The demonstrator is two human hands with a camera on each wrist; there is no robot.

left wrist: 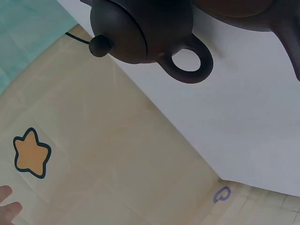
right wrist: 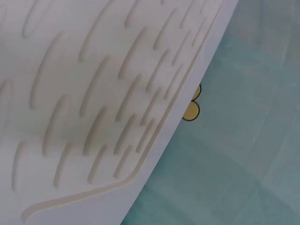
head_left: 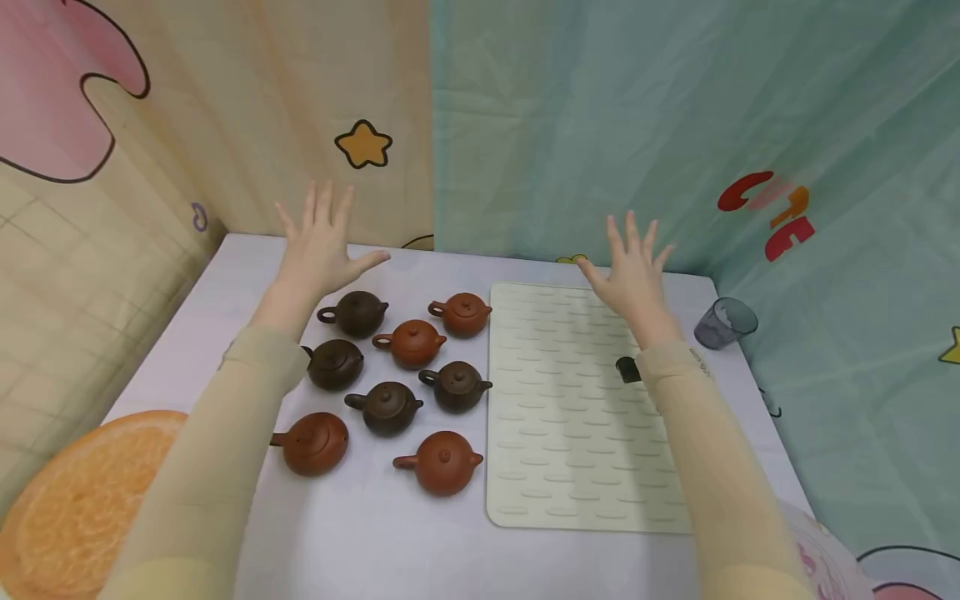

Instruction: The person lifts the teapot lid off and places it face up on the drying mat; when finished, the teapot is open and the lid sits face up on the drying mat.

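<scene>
Both hands are raised over the far part of the table with fingers spread and nothing in them. My left hand is nearest a dark brown teapot at the back of a group of small teapots. In the left wrist view that dark teapot shows its lid knob and loop handle, and fingertips enter at the lower left. Above the far end of a cream ridged mat is my right hand. Reddish-brown teapots and dark ones stand left of the mat.
A grey see-through cup stands at the table's right edge. On the mat lies a small black patch, partly beside the right sleeve. Printed curtains hang behind the white table. An orange round cushion is at the lower left.
</scene>
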